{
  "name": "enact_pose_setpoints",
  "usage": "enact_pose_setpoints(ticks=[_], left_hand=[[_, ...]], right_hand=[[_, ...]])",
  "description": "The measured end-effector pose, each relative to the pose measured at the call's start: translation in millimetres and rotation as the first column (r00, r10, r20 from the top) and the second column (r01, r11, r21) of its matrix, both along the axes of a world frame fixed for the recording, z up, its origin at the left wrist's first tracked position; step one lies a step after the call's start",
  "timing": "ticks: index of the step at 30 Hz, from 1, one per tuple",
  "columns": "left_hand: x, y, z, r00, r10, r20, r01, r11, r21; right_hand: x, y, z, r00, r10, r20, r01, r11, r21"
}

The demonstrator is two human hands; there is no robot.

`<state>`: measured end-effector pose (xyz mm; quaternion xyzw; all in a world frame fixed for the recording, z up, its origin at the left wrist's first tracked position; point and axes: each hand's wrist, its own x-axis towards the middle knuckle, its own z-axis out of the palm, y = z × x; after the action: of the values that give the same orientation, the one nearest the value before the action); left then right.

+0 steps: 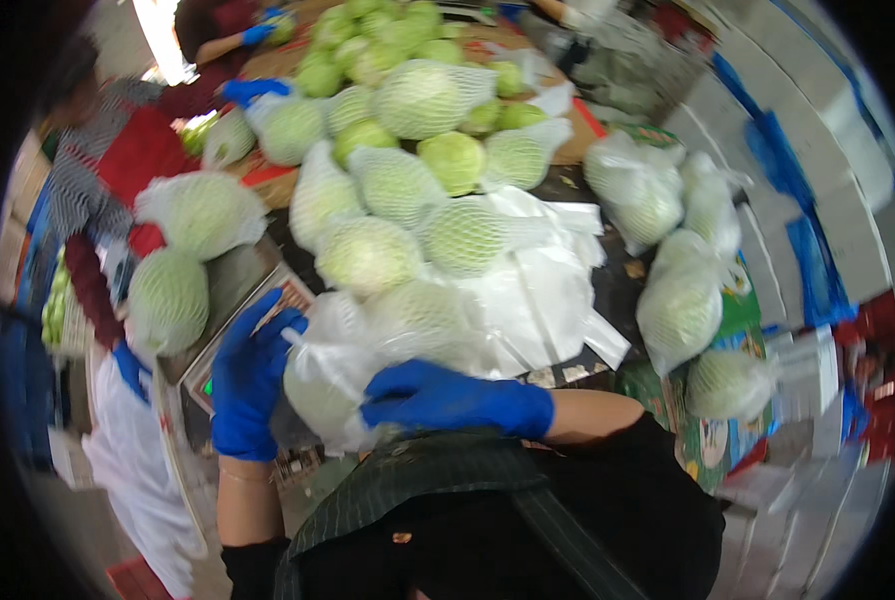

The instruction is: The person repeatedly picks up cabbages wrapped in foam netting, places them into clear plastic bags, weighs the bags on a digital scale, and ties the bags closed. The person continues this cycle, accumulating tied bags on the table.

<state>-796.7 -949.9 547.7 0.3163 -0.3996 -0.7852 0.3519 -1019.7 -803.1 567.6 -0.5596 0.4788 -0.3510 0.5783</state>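
A clear plastic bag with a pale round cabbage inside stands right before me, its top gathered into a twist. My left hand, in a blue glove, is at the left of this bag; its fingertips reach the twisted plastic, and whether they grip it is unclear. From the right, my right hand, also gloved in blue, has its curled fingers on the bag's side. Just beyond lies another bagged cabbage. Cabbages in white foam nets, such as one netted cabbage, crowd the table behind it.
Flat white plastic bags lie stacked at centre right. A scale is partly hidden by my left hand. Bagged cabbages line the right side, near white boxes. Bare cabbages are heaped behind. A co-worker stands left.
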Motion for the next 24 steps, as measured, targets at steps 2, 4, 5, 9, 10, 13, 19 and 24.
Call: enact_pose_setpoints(ticks=[2,4,5,9,10,13,19,24], left_hand=[[16.9,-7.3,-34.3,0.998,0.046,0.049,-0.041,0.993,-0.11],[34.4,-25.5,-54.2,0.942,0.008,0.336,0.157,0.874,-0.461],[36.6,-31.9,-59.6,0.909,-0.008,0.416,0.167,0.923,-0.347],[10.9,-33.7,-15.2,0.966,0.214,0.143,-0.199,0.974,-0.11],[-3.9,-15.7,10.9,0.931,0.339,0.133,-0.324,0.938,-0.122],[-70.2,49.5,95.2,0.939,0.257,0.226,-0.091,0.824,-0.559],[-127.8,77.3,179.6,0.944,0.016,0.329,0.272,0.528,-0.805],[-117.0,36.0,96.2,0.927,-0.066,0.37,0.297,0.734,-0.611]], right_hand=[[-16.1,7.5,-4.9,0.986,0.12,0.111,-0.146,0.952,0.268],[-52.3,6.7,-14.1,0.99,0.111,-0.093,-0.093,0.98,0.177],[-67.6,5.6,-16.9,0.974,0.109,-0.198,-0.082,0.987,0.139],[-82.6,0.1,-16.9,0.809,-0.362,-0.463,-0.011,0.778,-0.628],[-65.8,-9.6,-20.2,0.879,-0.401,-0.256,0.042,0.601,-0.798],[-8.8,-41.5,-40.7,0.924,-0.246,-0.292,-0.077,0.628,-0.774],[-90.6,11.7,-28.2,0.715,-0.639,0.284,0.612,0.376,-0.695],[-210.2,154.1,94.8,-0.038,-0.584,0.811,0.969,-0.221,-0.114]])
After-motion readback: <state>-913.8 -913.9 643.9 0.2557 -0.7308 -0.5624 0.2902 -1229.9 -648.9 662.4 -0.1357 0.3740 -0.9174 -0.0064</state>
